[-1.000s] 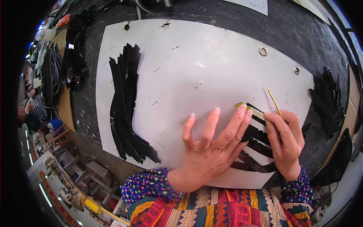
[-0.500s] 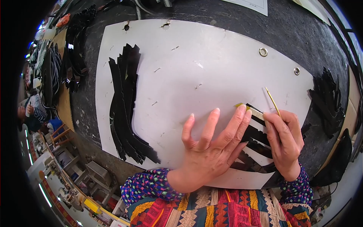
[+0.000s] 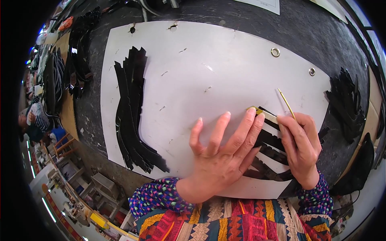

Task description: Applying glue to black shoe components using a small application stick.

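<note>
My left hand [image 3: 223, 160] lies spread on the white board [image 3: 181, 80]. Its index and middle fingertips press on a yellow-edged end [image 3: 259, 111] of a strip with a cream-coloured face. Between my two hands are several black notched strips [image 3: 270, 139], partly covered by my fingers. My right hand [image 3: 300, 148] is closed around a thin gold-coloured rod [image 3: 286, 103], whose slim tip points up and away over the board. The right thumb and fingertips also meet the strip's near end; whether they pinch it is hidden.
A bundle of black strips [image 3: 130, 104] rests on the board's left part. More black strips [image 3: 346, 105] lie beyond its right edge on the dark table [image 3: 313, 40]. Metal eyelets [image 3: 275, 52] sit near the board's far right edge. A person [image 3: 34, 118] is at the far left.
Board, strips and both hands appear slightly further left in the picture together. The hands keep nearly the same pose on the strip.
</note>
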